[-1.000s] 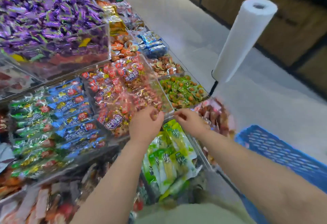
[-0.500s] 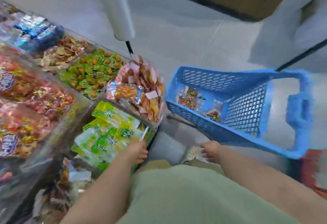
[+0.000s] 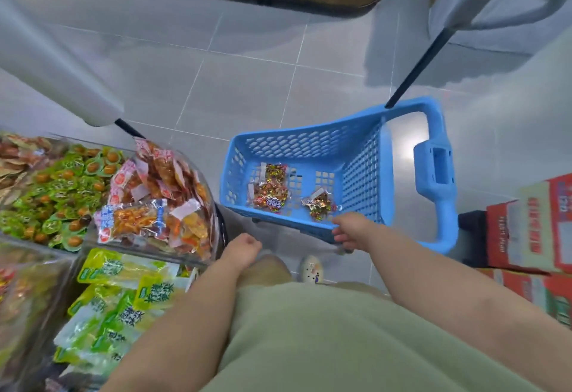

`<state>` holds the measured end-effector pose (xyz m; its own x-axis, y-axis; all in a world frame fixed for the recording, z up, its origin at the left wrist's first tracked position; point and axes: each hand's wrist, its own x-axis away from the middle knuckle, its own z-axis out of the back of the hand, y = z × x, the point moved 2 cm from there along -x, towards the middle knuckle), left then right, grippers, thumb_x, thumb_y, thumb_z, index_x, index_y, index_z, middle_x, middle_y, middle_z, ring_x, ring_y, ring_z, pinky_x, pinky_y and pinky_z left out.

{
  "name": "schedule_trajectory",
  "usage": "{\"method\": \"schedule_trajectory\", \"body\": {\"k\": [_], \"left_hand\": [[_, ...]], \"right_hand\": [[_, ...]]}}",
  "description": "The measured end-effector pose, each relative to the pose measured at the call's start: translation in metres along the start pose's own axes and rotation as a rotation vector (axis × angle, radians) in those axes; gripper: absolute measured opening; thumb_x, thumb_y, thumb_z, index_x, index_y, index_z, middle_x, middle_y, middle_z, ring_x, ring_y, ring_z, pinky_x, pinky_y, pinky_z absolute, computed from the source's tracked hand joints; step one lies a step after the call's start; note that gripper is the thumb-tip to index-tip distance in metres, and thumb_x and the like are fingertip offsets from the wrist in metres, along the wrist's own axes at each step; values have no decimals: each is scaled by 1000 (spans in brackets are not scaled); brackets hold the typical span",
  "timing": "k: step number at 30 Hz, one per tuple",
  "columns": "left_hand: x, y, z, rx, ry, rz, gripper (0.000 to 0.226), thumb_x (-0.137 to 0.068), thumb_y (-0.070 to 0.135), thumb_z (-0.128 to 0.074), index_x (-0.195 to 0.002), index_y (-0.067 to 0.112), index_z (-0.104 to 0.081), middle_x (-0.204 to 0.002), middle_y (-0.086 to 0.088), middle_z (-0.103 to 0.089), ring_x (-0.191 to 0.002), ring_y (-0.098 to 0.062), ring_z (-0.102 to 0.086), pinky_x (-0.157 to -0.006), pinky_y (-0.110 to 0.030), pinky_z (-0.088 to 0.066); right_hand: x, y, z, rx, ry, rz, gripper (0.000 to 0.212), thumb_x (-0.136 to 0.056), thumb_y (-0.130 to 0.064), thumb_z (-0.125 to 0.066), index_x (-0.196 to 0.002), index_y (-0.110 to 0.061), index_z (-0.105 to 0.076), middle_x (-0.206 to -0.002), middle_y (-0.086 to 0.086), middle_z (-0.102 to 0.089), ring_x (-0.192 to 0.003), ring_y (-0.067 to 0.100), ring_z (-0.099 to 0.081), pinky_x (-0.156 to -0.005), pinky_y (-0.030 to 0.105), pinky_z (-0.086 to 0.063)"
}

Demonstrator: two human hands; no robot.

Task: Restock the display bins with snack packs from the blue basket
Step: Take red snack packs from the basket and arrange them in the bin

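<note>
snack packs (image 3: 268, 189) in the blue basket (image 3: 297, 142) look light, crinkly (pinch a sealed edge); right hand (image 3: 351, 230) fingers curl at its rim, grip unclear; left hand (image 3: 243, 249) loosely curled, empty.

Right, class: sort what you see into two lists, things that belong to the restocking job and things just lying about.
Job in hand: blue basket; snack packs lying in it; display bins; right hand, gripping the basket's near rim; left hand, holding nothing.

Lying about: cardboard boxes; white roll.
</note>
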<state>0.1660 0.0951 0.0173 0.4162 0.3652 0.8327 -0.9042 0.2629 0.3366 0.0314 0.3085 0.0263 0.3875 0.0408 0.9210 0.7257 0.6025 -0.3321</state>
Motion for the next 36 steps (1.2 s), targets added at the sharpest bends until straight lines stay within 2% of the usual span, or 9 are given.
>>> {"method": "schedule_trajectory", "body": {"k": [5, 8, 12, 17, 22, 26, 30, 33, 36], "left_hand": [[-29, 28, 13, 263, -61, 156, 18, -98, 17, -46, -82, 10, -52, -78, -7, -53, -63, -20, -51, -55, -26, -38], [-50, 53, 33, 276, -51, 176, 10, -99, 19, -44, -100, 10, -48, -78, -6, -51, -59, -17, -45, -54, -26, -36], [-80, 72, 53, 234, -144, 211, 12, -100, 21, -43, -109, 13, -45, -86, -8, -52, -67, -20, -49, -62, -28, -42], [-133, 91, 73, 175, -187, 213, 16, -100, 26, -48, -105, 11, -46, -90, -11, -55, -76, -22, -52, -74, -33, -43], [-192, 111, 80, 265, -194, 240, 18, -101, 25, -45, -112, 10, -47, -89, -7, -56, -88, -24, -57, -79, -37, -48], [-238, 112, 67, 225, -128, 193, 21, -101, 26, -43, -114, 11, -50, -89, -4, -57, -80, -19, -57, -69, -31, -49], [-269, 84, 40, 146, -97, 195, 37, -103, 31, -37, -127, 9, -53, -129, -17, -56, -115, -31, -54, -104, -45, -42], [-287, 65, 21, 239, -54, 300, 50, -104, 37, -32, -140, 4, -44, -141, -20, -48, -129, -35, -46, -109, -49, -37], [-304, 49, 11, 238, -45, 359, 56, -104, 41, -28, -142, 2, -40, -145, -20, -44, -134, -33, -42, -112, -46, -33]], "right_hand": [[-14, 5, 4, -87, 20, -116, 30, -96, -22, -47, -121, -6, -50, -87, 6, -56, -68, 14, -53, -72, 31, -47], [-24, -4, 6, -201, 32, -153, 28, -97, -24, -47, -121, -9, -49, -104, 9, -58, -94, 22, -60, -85, 34, -47], [-40, -30, 9, -346, 114, -195, 20, -97, -21, -47, -114, -11, -50, -96, 7, -57, -83, 19, -58, -61, 27, -41], [-79, -64, 11, -194, 131, -132, 32, -95, -14, -47, -125, -4, -53, -105, 12, -58, -90, 19, -52, -62, 25, -43], [-132, -87, -7, -71, 82, -86, 8, -95, -13, -47, -92, -18, -52, -94, 5, -54, -88, 19, -49, -65, 25, -45], [-187, -92, -35, 22, 5, -108, 20, -94, -13, -46, -76, -20, -51, -77, 0, -53, -70, 17, -50, -69, 27, -46], [-244, -81, -70, -90, -54, -225, 14, -94, -12, -49, -80, -14, -51, -81, 6, -50, -76, 18, -49, -69, 27, -40], [-278, -70, -96, -270, -35, -330, 20, -89, -18, -62, -105, -14, -52, -89, 3, -51, -85, 16, -48, -72, 28, -40], [-301, -62, -116, -274, -3, -304, 34, -80, -19, -74, -100, -13, -48, -91, 0, -51, -84, 15, -50, -70, 23, -42]]}}
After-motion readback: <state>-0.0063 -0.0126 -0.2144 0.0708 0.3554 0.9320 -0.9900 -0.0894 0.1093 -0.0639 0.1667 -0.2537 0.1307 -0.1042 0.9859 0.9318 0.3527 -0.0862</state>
